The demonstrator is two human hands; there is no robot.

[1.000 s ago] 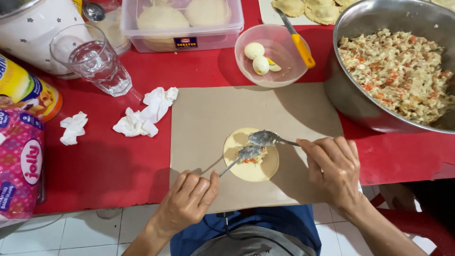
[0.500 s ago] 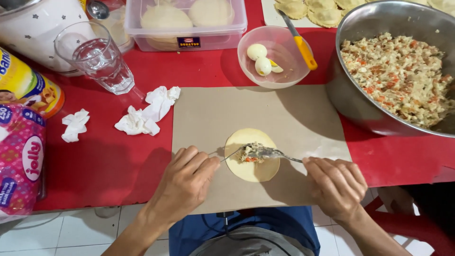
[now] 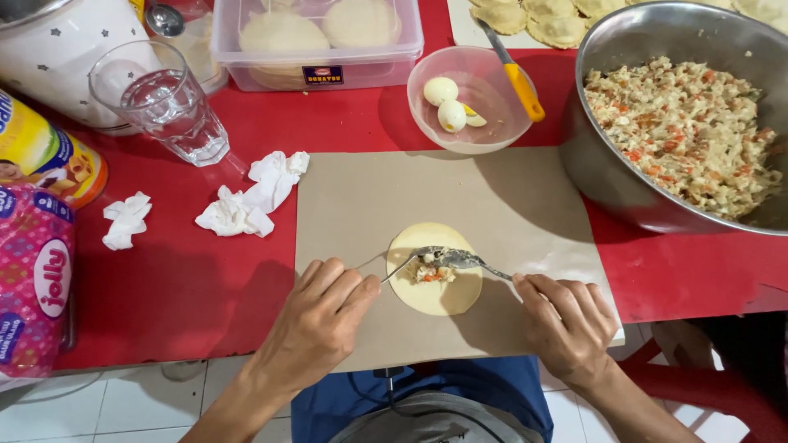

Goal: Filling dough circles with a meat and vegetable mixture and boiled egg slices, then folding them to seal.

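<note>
Both hands are busy here: left hand [image 3: 316,316] has a grip on 1 spoon [image 3: 402,264], right hand [image 3: 566,324] grips another spoon [image 3: 469,262], tips meeting over filling [image 3: 431,269] on the dough round [image 3: 433,269], lying between them on the brown mat [image 3: 525,213].

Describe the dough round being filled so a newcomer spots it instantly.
Start at the tan paper sheet on the red tablecloth, below the big steel bowl of filling. Near its lower middle, between the left hand and right hand, lies a pale yellow dough round. Unlike the rounds stacked in the plastic tub, it lies single, with a dab of filling and two utensils on it.
</note>
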